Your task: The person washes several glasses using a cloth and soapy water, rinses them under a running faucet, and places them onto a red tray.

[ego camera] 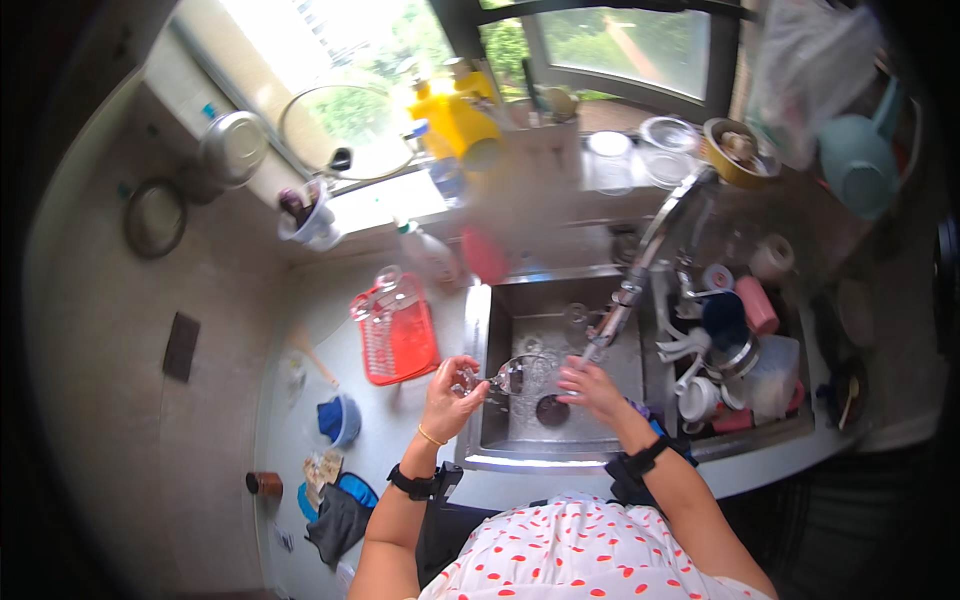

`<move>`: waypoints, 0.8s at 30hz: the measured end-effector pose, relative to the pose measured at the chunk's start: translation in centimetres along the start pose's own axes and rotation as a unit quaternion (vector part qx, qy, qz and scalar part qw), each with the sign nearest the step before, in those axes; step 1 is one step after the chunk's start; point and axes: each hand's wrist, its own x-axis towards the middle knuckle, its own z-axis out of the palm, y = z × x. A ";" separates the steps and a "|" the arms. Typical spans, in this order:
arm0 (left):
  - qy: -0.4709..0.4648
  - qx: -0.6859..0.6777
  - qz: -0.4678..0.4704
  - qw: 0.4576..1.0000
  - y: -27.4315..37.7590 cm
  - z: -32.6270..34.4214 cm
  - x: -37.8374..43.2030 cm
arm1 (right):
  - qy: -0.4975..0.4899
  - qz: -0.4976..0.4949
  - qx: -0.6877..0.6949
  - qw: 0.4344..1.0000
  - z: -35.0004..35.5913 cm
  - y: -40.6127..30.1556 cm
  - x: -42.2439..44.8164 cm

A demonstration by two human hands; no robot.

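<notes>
My left hand [451,397] grips a clear stemmed glass [516,375] by its foot and stem. The glass lies on its side above the left basin of the steel sink [480,345], its bowl pointing right. My right hand [592,391] is just right of the bowl, under the spout of the pull-out tap [624,300]. Its fingers are apart, and I see nothing held in them. Water seems to run by these fingers. Another clear glass [576,319] stands farther back in the basin, partly behind the tap. The round drain [553,409] shows below.
Left of the sink, clear glassware [388,289] rests on a red mat [401,345]. The right basin is crowded with cups, a pink tumbler [756,305] and a translucent container [774,375]. A spray bottle [427,251] stands behind the mat. Yellow bottles [454,112] line the windowsill.
</notes>
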 end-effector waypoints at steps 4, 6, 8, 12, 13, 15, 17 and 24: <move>0.108 0.067 0.027 0.991 1.1 -5.1 -0.4 | 0.020 0.000 0.022 1.000 -1.2 -0.6 -2.3; 0.159 0.077 0.004 0.984 0.9 -8.9 -0.3 | 0.027 -0.001 0.041 0.999 -1.4 -0.4 -2.8; 0.207 0.071 -0.021 0.976 0.3 -11.9 0.6 | 0.031 0.002 0.063 0.998 -1.7 0.1 -3.1; 0.258 0.202 0.002 0.945 -6.2 -16.1 3.8 | 0.033 0.002 0.064 0.997 -1.2 0.2 -3.8; 0.253 0.224 0.004 0.941 -6.9 -16.0 4.7 | 0.036 -0.001 0.062 0.997 -1.3 0.2 -3.9; 0.241 0.270 -0.003 0.932 -8.0 -15.6 6.3 | 0.046 -0.005 0.057 0.997 -1.6 0.2 -4.0; 0.228 0.318 -0.019 0.920 -9.1 -14.9 8.0 | 0.063 -0.009 0.050 0.997 -2.1 0.1 -4.1; 0.205 0.396 -0.037 0.894 -11.5 -14.0 11.1 | 0.087 -0.010 0.067 0.994 -2.3 -0.3 -4.2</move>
